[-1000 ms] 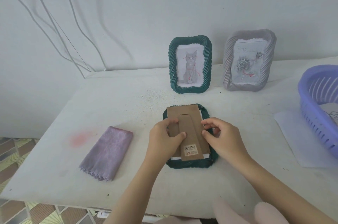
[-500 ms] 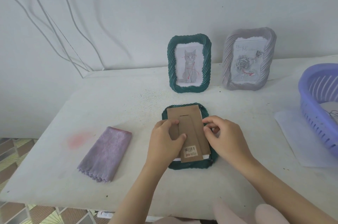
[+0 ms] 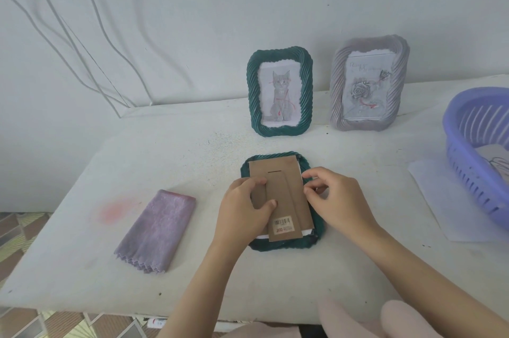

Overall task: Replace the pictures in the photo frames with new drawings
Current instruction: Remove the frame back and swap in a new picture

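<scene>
A dark green photo frame (image 3: 278, 245) lies face down on the white table, its brown cardboard backing (image 3: 286, 183) with a barcode sticker on top. A white paper edge shows under the backing at the bottom. My left hand (image 3: 243, 211) presses on the backing's left side, thumb on the stand flap. My right hand (image 3: 337, 201) pinches at the frame's right edge with curled fingers. Behind stand a green frame with a cat drawing (image 3: 280, 91) and a grey frame with a rose drawing (image 3: 367, 84).
A folded purple cloth (image 3: 157, 230) lies to the left. A purple plastic basket (image 3: 468, 150) holding paper sits at the right edge, on a white sheet (image 3: 454, 208). White cables hang on the wall at the left. The table's front edge is near my arms.
Both hands stay on the face-down frame; my fingers have shifted slightly along the backing's edges. The view has tilted a little.
</scene>
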Available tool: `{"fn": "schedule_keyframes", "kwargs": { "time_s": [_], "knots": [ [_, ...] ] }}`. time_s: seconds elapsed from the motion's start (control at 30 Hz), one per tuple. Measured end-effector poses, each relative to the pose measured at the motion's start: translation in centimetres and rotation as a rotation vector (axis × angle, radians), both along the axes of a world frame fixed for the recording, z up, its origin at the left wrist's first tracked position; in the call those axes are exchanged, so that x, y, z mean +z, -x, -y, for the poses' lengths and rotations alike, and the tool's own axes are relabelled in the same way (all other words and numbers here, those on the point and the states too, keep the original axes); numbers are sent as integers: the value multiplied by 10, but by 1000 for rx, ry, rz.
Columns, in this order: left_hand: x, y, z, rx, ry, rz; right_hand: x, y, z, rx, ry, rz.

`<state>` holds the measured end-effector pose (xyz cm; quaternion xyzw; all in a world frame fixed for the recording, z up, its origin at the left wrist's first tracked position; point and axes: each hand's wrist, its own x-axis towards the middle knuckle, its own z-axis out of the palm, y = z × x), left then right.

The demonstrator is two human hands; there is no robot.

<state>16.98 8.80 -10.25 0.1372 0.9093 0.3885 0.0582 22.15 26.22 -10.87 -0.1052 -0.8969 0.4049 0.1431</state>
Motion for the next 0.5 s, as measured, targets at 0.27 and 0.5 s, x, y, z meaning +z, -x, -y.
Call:
{"fn": "schedule_keyframes", "kwargs": {
  "time_s": [0.27,0.5],
  "knots": [
    [3,3,1,-11,-97,46,0,-1,2,-35,-46,-82],
    [3,0,0,2,-108,-27,0,2,3,-58,-56,-50]
  ]
}}
